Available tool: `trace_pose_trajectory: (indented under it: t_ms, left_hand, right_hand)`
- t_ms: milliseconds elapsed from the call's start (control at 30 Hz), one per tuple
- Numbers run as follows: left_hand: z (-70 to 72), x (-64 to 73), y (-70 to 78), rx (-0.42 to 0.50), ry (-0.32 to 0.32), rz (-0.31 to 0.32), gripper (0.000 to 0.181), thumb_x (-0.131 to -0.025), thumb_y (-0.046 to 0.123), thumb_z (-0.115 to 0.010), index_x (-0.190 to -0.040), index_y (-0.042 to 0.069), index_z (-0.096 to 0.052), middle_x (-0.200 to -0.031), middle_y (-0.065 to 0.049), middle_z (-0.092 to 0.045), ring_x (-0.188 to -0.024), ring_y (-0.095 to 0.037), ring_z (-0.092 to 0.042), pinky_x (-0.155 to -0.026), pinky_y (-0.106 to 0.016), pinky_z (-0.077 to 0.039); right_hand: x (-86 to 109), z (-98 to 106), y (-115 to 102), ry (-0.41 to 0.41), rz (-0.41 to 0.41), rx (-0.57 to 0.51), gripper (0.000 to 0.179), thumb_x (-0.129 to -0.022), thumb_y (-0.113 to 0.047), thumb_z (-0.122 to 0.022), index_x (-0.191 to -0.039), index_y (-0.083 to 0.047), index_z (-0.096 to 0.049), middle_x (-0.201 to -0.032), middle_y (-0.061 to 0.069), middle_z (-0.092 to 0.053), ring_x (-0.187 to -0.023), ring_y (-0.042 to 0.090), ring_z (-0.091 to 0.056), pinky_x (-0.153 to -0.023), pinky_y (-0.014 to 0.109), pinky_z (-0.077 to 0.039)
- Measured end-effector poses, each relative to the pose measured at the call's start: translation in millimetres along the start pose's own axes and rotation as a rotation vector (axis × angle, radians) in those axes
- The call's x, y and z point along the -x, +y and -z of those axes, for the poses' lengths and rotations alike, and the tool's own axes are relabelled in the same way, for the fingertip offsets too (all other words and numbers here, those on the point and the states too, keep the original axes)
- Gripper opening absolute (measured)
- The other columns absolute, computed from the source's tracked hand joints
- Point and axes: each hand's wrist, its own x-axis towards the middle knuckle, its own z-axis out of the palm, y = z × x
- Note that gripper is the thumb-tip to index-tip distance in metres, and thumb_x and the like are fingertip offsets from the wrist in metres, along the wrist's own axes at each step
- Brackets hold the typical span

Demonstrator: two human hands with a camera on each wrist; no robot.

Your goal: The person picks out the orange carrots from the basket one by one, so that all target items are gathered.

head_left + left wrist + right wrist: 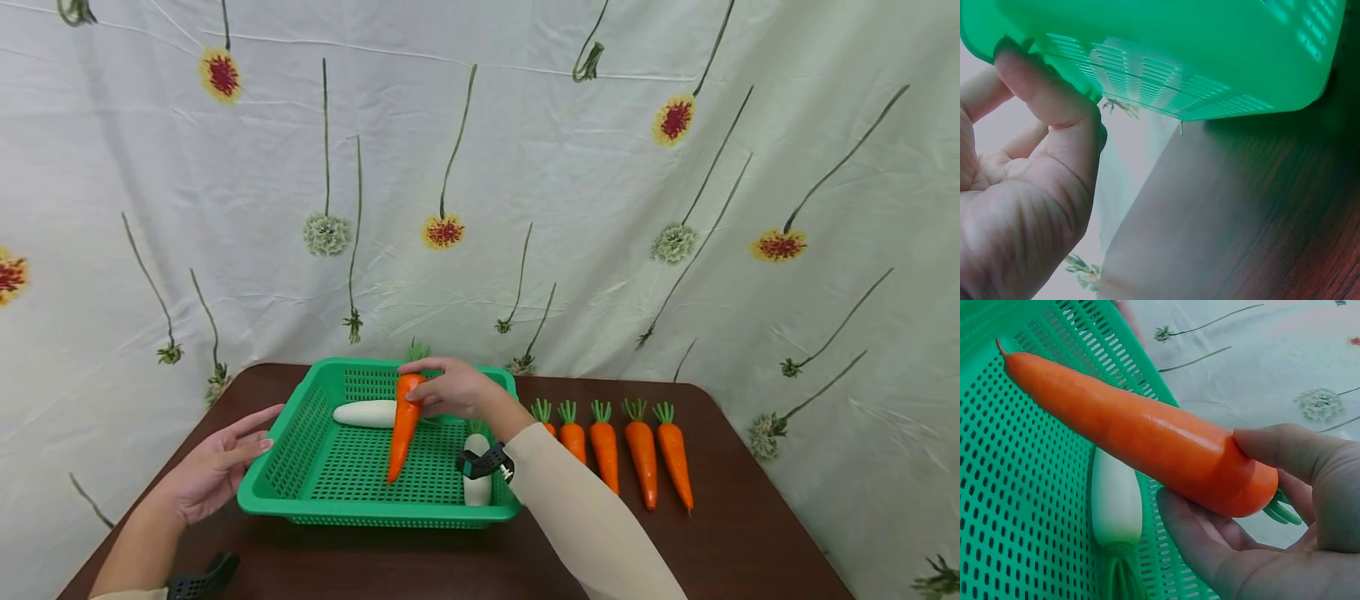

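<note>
In the head view, my right hand (453,390) pinches an orange carrot (405,429) near its leafy top and holds it over the green basket (390,510), tip toward me. The right wrist view shows the thumb on one side of the carrot (1141,428) and fingers on the other. A white radish (365,414) lies sideways in the basket, partly hidden behind the carrot. Another white radish (477,479) lies lengthwise at the basket's right, partly covered by the wristband. My left hand (217,467) touches the outside of the basket's left rim with loosely bent fingers.
Several carrots (640,454) lie in a row on the dark brown table (735,500) right of the basket, leaves pointing away; my right forearm hides part of the nearest ones. A white cloth (480,167) with printed flowers hangs behind the table.
</note>
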Motion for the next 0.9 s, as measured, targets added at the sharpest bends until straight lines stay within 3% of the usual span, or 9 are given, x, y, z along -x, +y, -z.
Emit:
trace_pose_trajectory:
  t_ms: [267, 733, 900]
  left_hand:
    - [-1.1, 1.2, -0.3, 0.006, 0.003, 0.007, 0.055, -0.111, -0.003, -0.026, -0.151, 0.028, -0.046, -0.134, -0.005, -0.068, -0.119, -0.023, -0.070, -0.097, -0.045, -0.058]
    - [-3.1, 0.4, 1.0, -0.009, 0.012, 0.003, 0.055, -0.110, -0.003, -0.028, -0.152, 0.028, -0.045, -0.133, -0.006, -0.069, -0.119, -0.022, -0.071, -0.096, -0.045, -0.058]
    - [-0.1, -0.7, 0.1, -0.023, 0.025, 0.012, 0.054, -0.111, -0.002, -0.028, -0.152, 0.029, -0.045, -0.133, -0.005, -0.069, -0.118, -0.023, -0.071, -0.096, -0.045, -0.059]
  right_hand:
    - [19.5, 10.1, 2.3, 0.014, 0.054, -0.037, 0.053, -0.095, 0.005, -0.067, -0.144, -0.013, -0.059, -0.138, 0.020, -0.058, -0.110, 0.035, -0.069, -0.102, 0.057, -0.056]
    - [63.5, 46.1, 9.6, 0.100, 0.135, -0.087, 0.052, -0.098, 0.002, -0.064, -0.148, -0.009, -0.054, -0.142, 0.019, -0.057, -0.113, 0.027, -0.066, -0.097, 0.042, -0.060]
    - [79.5, 59.1, 16.1, 0.154, 0.187, -0.125, 0.053, -0.096, 0.004, -0.065, -0.146, -0.010, -0.055, -0.136, 0.015, -0.059, -0.109, 0.025, -0.065, -0.089, 0.034, -0.061]
